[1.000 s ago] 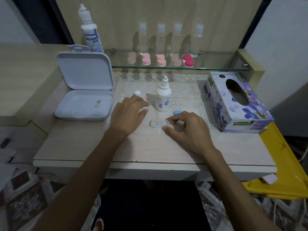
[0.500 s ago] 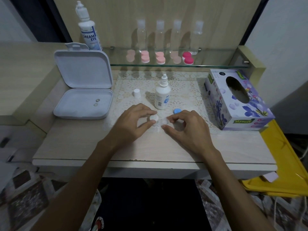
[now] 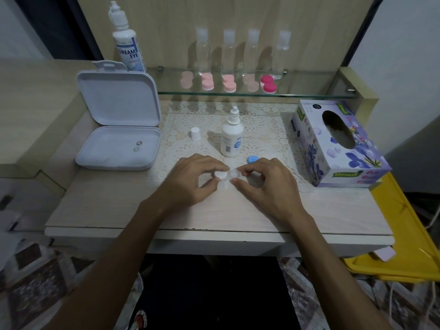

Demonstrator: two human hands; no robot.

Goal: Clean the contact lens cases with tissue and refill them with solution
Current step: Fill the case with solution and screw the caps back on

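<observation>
A clear contact lens case (image 3: pixel 232 174) lies on the lace mat at the middle of the table. My left hand (image 3: pixel 194 179) pinches a white cap (image 3: pixel 221 175) over the case's left well. My right hand (image 3: pixel 264 184) pinches the case's right side between thumb and forefinger. A blue cap (image 3: pixel 252 159) lies just behind my right hand. The small solution bottle (image 3: pixel 231 136) stands uncapped behind the case, its white cap (image 3: pixel 195 133) to the left. The tissue box (image 3: pixel 333 148) stands at the right.
An open white plastic box (image 3: pixel 119 139) sits at the left with two small lenses inside. A glass shelf (image 3: pixel 250 91) at the back carries several pink lens cases and clear bottles. A large solution bottle (image 3: pixel 127 41) stands behind the box. A yellow tray (image 3: pixel 409 234) lies at the right.
My left hand moved right from beside the small white bottle cap to the lens case and now pinches the white cap on its left well. My right hand stayed on the case.
</observation>
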